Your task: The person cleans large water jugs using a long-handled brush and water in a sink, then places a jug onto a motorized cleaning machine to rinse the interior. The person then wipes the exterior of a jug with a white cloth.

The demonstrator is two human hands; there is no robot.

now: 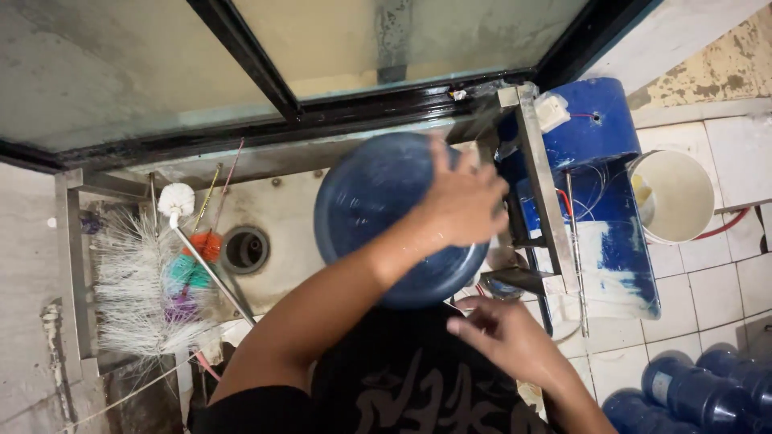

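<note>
blue jugs (691, 390) cut off, bottle (386, 209) underside hidden

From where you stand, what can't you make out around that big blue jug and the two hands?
All in the head view:
- Blue jug: its mouth and lower part, hidden by the left hand and forearm.
- Right hand: whatever it reaches for beneath the jug, covered by the jug's rim.
- Brush machine: bristles blurred, so their motion is unclear.
- Blue bottles: cut off by the bottom right corner.
</note>
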